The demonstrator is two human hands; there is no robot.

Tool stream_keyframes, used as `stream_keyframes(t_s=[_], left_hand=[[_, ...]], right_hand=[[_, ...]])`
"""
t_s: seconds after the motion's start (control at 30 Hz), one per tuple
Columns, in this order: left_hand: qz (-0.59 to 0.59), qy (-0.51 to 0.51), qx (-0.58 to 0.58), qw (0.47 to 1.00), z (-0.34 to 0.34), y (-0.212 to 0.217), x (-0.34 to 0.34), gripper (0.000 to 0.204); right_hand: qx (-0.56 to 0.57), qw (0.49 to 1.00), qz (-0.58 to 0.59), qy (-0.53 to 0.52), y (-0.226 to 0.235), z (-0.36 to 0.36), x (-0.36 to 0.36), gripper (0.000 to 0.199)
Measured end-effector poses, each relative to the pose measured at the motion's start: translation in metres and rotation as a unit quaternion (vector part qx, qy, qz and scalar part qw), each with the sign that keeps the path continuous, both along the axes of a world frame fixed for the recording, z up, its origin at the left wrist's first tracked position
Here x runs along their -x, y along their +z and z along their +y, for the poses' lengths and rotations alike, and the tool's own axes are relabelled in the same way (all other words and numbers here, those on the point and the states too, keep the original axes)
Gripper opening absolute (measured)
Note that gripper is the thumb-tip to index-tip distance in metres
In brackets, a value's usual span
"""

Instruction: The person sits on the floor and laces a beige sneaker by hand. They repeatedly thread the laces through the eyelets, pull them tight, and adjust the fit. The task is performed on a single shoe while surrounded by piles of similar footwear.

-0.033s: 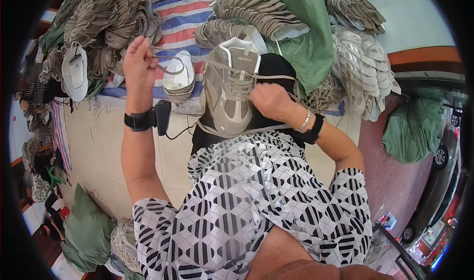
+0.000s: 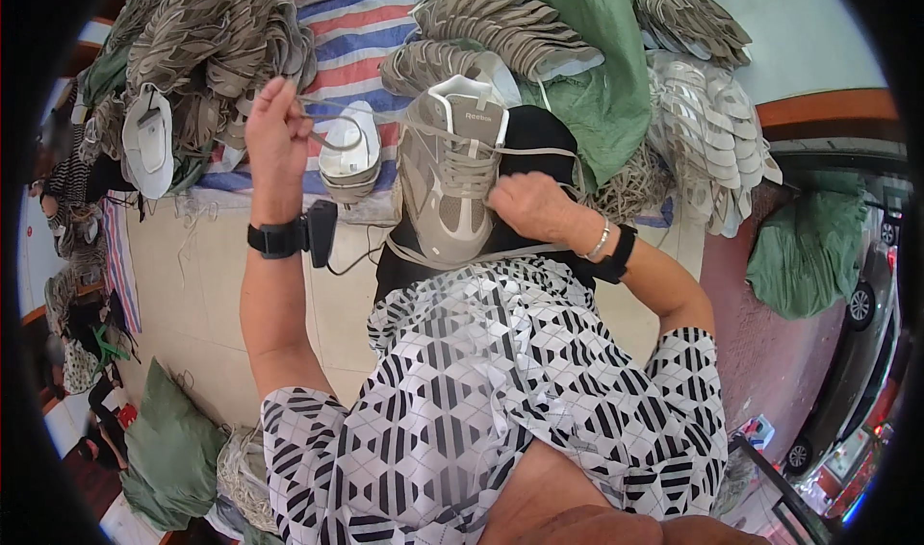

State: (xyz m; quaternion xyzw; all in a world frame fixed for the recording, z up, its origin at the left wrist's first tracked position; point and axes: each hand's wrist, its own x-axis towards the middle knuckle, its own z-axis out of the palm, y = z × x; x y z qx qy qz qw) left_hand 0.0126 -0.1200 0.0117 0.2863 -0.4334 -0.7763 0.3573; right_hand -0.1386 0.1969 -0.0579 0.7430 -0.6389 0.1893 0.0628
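Observation:
A taupe sneaker upper (image 2: 423,189) with white lining lies over my dark-clad lap, toe toward me, its flat lace (image 2: 469,175) threaded in rows across the front. My left hand (image 2: 277,131) is raised to the left of it, closed, fingertips pinching a loose taupe lace (image 2: 332,117) that curls toward the shoe. At the shoe's right side my right hand (image 2: 529,203) is closed with bent fingers close to the lacing; what it grips is hidden. Another lace stretch runs over the tongue to the right. Beyond my left hand sits a small stack of uppers (image 2: 348,184).
Rows of shoe uppers (image 2: 500,25) lie ahead on a striped sheet (image 2: 356,16) and green sacking (image 2: 616,93). A large heap of uppers (image 2: 217,40) stands far left, pale pieces (image 2: 707,131) on the right. Bundled laces (image 2: 626,184) lie right of my knee. A black cable trails from my left wrist device.
My left hand has shifted slightly down and to the right with the lace. My right hand has dropped a little beside the shoe.

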Motion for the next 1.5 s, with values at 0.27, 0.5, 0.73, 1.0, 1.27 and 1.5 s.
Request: stream_keyframes(t_s=[0.27,0.5,0.73,1.0,1.27,1.5], left_hand=[[-0.095,-0.101,0.072,0.988,0.029,-0.002,-0.022,0.012],[-0.112,-0.112,0.112,0.981,0.025,-0.005,-0.033,0.009],[-0.092,-0.109,0.075,0.987,0.026,-0.011,-0.034,0.009],[-0.046,-0.040,0.035,0.998,-0.002,-0.016,-0.036,0.009],[-0.160,-0.043,0.230,0.959,0.000,-0.023,-0.013,0.009],[-0.342,-0.116,0.509,0.781,-0.008,-0.113,-0.036,0.021]], right_hand=[[0.009,0.945,-0.297,-0.135,0.013,-0.021,0.012,0.015],[-0.121,0.932,-0.290,-0.183,0.020,-0.038,0.018,0.019],[-0.243,0.763,-0.594,-0.069,0.023,-0.042,0.042,0.012],[0.044,0.673,-0.690,-0.263,0.034,-0.033,0.045,0.019],[-0.032,0.855,-0.470,-0.216,0.008,0.003,0.026,0.020],[-0.122,0.847,-0.345,-0.386,-0.059,0.103,0.118,0.010]])
